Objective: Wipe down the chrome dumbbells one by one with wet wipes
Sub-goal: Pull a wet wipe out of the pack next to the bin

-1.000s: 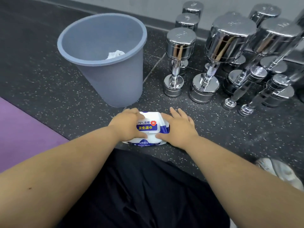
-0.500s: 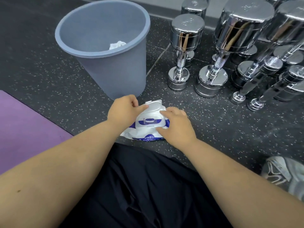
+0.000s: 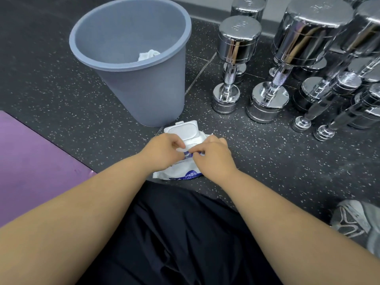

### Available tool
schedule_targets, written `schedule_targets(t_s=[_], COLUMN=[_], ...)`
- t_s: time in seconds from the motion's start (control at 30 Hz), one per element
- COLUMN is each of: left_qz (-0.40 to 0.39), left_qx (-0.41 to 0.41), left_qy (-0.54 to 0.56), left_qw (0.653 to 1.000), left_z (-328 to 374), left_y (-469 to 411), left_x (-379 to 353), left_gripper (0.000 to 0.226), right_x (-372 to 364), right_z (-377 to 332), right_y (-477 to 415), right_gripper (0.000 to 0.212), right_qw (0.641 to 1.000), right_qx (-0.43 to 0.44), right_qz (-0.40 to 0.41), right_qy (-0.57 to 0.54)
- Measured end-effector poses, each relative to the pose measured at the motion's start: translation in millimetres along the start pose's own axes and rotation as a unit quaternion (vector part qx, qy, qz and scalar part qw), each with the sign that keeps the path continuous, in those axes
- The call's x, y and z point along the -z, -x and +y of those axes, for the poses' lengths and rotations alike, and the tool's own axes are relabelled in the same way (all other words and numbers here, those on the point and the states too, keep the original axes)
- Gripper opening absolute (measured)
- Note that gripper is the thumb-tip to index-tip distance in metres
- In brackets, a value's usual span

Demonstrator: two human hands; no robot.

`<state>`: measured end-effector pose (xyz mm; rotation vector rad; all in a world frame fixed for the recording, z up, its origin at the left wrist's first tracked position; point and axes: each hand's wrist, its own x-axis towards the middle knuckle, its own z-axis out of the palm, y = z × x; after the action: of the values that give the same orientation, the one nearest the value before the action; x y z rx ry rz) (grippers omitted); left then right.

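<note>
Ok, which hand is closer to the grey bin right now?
Left. The left hand pinches the wipes pack just in front of the bin; the right hand pinches it too, farther to the right.

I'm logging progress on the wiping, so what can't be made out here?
Head view only.
Pack opening: covered by the left hand and right hand; whether a wipe is out is unclear.
Bin bottom: mostly hidden by its near wall; only a white wad shows.
Dumbbells at right: cut off by the top and right edges; count unknown.
Shoe: cut off by the right edge.
</note>
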<state>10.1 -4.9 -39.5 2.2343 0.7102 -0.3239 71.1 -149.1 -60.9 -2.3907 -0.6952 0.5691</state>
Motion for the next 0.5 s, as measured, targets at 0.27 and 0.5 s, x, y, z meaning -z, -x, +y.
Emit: schedule_targets(t_s=[0.27,0.5], left_qz=[0.002,0.038], left_qx=[-0.036,-0.022], left_qy=[-0.029,-0.035], left_qw=[0.999,0.998], left_z=[-6,-8], left_y=[-6,-5], left_x=[3,8], left_gripper=[0.020,0.027], right_x=[2,4], right_z=[-1,-20], right_y=[-7,-22], right_gripper=[0.023,0.018], right_qw=[1.000,0.980], right_qx=[0.000,0.026], right_qz=[-0.003,-0.016], right_qy=[0.000,0.195])
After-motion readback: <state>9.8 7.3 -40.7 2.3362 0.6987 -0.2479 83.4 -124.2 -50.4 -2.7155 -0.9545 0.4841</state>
